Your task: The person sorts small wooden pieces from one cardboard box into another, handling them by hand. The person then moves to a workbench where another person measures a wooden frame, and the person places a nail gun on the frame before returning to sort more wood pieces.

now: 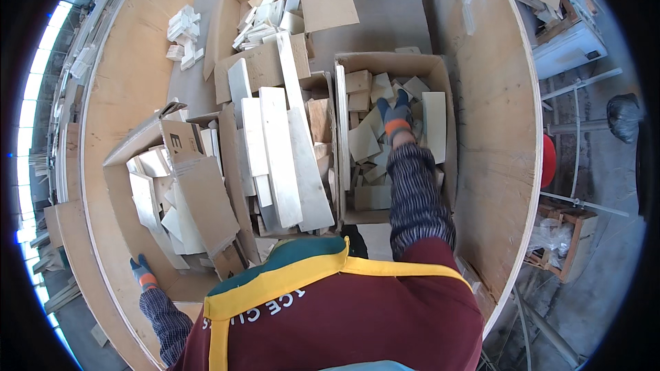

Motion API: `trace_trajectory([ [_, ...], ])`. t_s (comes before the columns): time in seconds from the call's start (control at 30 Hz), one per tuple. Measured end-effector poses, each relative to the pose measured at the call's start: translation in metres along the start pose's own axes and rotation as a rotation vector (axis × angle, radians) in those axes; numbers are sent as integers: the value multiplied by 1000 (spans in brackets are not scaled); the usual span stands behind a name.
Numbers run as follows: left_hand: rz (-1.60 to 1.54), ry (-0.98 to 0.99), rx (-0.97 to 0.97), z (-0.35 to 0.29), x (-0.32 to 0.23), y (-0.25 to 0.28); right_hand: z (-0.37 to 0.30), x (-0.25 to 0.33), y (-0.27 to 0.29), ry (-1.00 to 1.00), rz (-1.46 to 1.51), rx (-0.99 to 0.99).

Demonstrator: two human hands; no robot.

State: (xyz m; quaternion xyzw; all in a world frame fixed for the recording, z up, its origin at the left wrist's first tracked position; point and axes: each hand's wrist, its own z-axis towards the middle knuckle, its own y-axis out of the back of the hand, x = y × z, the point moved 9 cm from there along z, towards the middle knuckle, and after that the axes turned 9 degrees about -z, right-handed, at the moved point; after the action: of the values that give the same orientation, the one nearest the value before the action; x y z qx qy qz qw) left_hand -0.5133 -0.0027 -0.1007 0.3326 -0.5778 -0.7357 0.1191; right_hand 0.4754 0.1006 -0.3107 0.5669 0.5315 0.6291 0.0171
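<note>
My right hand (pixel 397 113), in a grey-blue glove with an orange cuff, reaches into the right-hand cardboard box (pixel 450 130). Its fingers are stretched and parted over loose wood blocks (pixel 364 143), with nothing visibly held. A longer pale wood block (pixel 434 124) stands just to the right of that hand. At the lower left, my left hand (pixel 143 272), gloved alike, is nearest the edge of the left cardboard box (pixel 124 213) and the plywood wall. Its fingers look extended and hold nothing I can see. Wood offcuts (pixel 148 199) fill part of that left box.
Long pale boards (pixel 278 158) lie across the middle box. Behind them stands another open carton (pixel 220 34) of wood pieces, with a white stack (pixel 184 31) beside it. Plywood walls (pixel 491 117) enclose both sides. A wooden crate (pixel 577 247) sits outside at right.
</note>
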Motion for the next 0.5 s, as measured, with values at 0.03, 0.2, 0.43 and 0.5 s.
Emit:
trace_trajectory([
  [0.03,-40,11,19,0,1,-1,14,0,-8,-38,2,-10],
  [0.2,-58,21,-24,-5,3,2,39,18,-50,-257,206,138],
  [0.43,-56,2,17,-6,1,0,0,67,-53,-235,293,-67],
  [0.5,-145,-9,0,-8,0,1,-3,65,-47,-268,324,-84],
])
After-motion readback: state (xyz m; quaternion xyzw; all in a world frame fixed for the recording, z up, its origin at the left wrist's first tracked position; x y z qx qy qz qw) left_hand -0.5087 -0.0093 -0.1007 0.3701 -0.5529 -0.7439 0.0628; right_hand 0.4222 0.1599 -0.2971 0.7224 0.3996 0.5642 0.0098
